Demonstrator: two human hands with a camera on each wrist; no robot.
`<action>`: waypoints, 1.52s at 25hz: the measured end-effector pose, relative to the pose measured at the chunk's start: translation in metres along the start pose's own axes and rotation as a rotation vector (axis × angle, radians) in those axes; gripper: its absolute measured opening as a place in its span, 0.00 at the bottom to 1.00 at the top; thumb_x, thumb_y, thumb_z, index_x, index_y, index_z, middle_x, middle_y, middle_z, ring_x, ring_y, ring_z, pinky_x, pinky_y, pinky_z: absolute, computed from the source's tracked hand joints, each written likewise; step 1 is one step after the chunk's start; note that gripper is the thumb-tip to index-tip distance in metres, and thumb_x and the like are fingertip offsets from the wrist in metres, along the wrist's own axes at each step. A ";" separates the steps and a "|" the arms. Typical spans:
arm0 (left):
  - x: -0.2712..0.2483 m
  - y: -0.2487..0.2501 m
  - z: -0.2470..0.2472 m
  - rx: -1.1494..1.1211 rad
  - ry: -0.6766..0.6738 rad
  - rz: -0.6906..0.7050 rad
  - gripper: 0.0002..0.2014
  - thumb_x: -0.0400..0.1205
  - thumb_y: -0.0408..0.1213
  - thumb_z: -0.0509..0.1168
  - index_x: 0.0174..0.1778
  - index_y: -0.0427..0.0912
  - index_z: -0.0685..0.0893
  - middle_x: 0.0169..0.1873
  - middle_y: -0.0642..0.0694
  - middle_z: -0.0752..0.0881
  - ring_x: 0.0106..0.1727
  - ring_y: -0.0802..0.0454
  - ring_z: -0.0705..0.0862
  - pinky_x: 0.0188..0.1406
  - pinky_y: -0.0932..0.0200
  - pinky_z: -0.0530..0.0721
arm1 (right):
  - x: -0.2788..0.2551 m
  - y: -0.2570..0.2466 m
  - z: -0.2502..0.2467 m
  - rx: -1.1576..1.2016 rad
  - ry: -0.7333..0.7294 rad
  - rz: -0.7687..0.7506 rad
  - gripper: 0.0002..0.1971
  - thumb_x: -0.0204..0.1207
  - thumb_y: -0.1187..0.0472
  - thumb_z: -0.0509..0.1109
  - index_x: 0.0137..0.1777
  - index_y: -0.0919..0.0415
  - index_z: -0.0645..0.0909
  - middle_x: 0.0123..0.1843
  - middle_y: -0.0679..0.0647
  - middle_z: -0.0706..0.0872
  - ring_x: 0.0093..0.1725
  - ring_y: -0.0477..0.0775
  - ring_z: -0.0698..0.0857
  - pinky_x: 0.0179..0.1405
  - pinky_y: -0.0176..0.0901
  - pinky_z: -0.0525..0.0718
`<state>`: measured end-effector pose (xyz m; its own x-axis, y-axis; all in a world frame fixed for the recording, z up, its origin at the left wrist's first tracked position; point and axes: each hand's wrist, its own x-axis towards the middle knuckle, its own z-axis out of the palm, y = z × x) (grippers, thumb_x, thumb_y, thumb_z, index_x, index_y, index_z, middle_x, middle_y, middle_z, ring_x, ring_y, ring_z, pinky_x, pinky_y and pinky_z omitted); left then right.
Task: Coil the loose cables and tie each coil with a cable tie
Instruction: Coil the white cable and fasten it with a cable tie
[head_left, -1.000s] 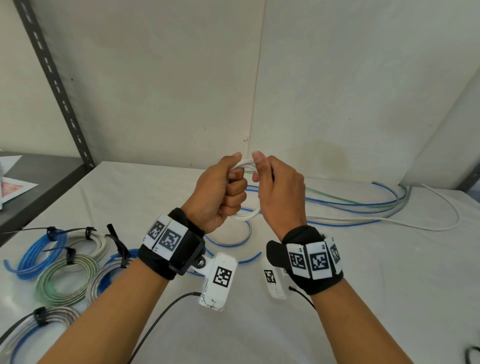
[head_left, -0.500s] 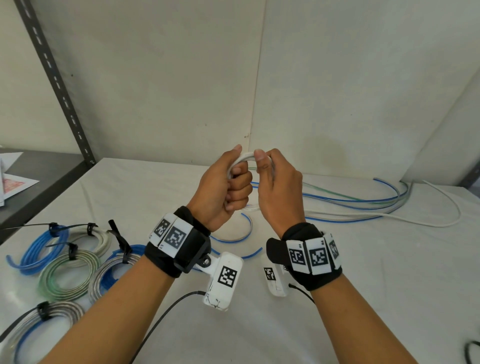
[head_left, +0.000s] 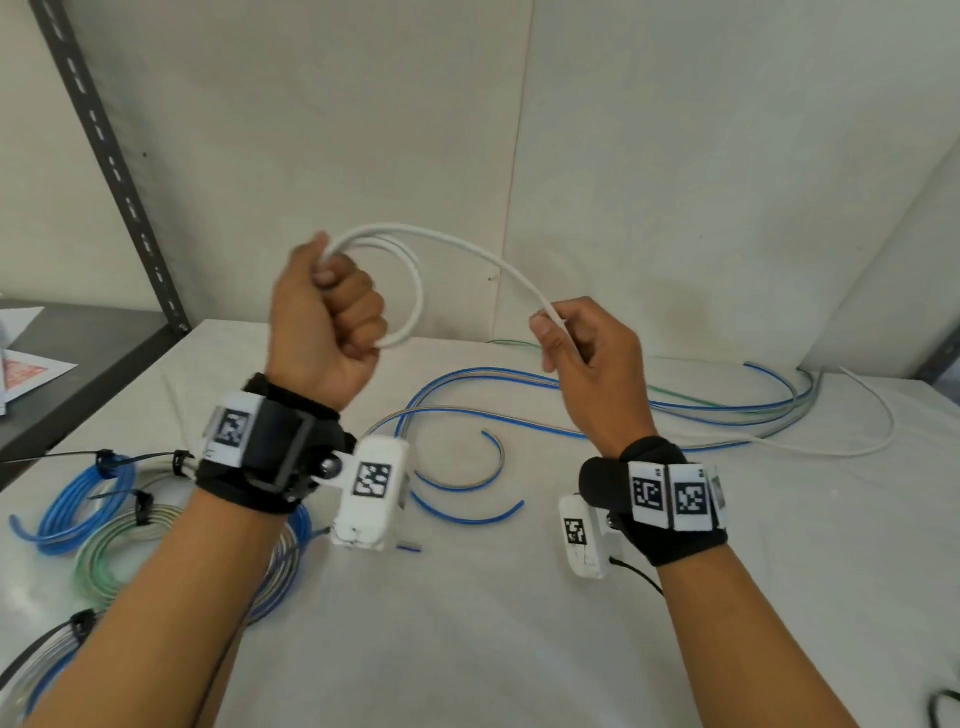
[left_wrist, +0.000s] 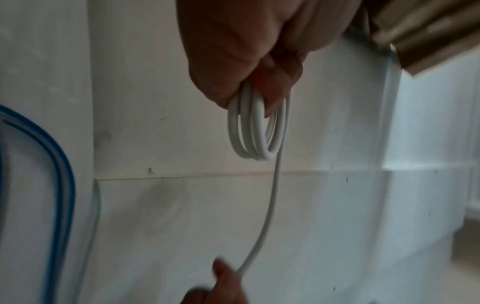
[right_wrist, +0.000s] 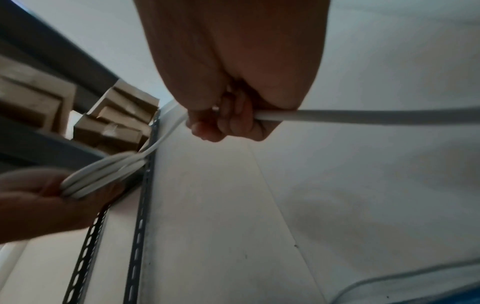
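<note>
Left-hand grip (head_left: 327, 317) closed around three loops of round white plastic cable (head_left: 415, 291); right-hand grip (head_left: 587, 358) pinches its free run, both raised over the white surface (head_left: 519, 623). Five tied coils (head_left: 130, 545) lie left.

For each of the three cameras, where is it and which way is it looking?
Head: worn high, looking down at the table; both forearms, left hand, right hand.
Left wrist: looks along the palm at its white cable coil.
Right wrist: looks up past its fingers towards shelving.
All three share the white cable.
</note>
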<state>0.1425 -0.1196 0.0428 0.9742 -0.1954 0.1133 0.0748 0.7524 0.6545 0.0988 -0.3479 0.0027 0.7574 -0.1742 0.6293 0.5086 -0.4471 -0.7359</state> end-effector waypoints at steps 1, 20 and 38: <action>0.002 0.010 -0.007 -0.044 0.015 0.033 0.26 0.89 0.49 0.51 0.22 0.51 0.64 0.14 0.53 0.57 0.16 0.54 0.50 0.09 0.66 0.50 | 0.001 -0.001 -0.005 0.022 0.035 -0.005 0.04 0.83 0.59 0.73 0.47 0.57 0.84 0.28 0.50 0.82 0.28 0.42 0.79 0.33 0.31 0.74; -0.017 -0.050 0.018 1.053 -0.271 0.292 0.23 0.94 0.46 0.49 0.48 0.26 0.71 0.27 0.50 0.79 0.27 0.48 0.76 0.29 0.56 0.76 | -0.011 -0.037 0.012 -0.284 -0.233 -0.293 0.09 0.81 0.49 0.72 0.43 0.51 0.91 0.39 0.43 0.89 0.38 0.44 0.84 0.39 0.47 0.82; -0.023 -0.052 0.030 0.376 -0.263 -0.262 0.21 0.90 0.48 0.49 0.29 0.48 0.61 0.17 0.54 0.57 0.18 0.56 0.47 0.14 0.65 0.47 | -0.015 -0.025 0.032 -0.239 0.043 -0.056 0.19 0.89 0.45 0.57 0.44 0.56 0.79 0.26 0.45 0.79 0.27 0.47 0.77 0.29 0.44 0.72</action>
<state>0.1095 -0.1729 0.0288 0.8433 -0.5338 0.0621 0.1796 0.3889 0.9036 0.0877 -0.3065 0.0034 0.7101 -0.1783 0.6811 0.4338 -0.6512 -0.6228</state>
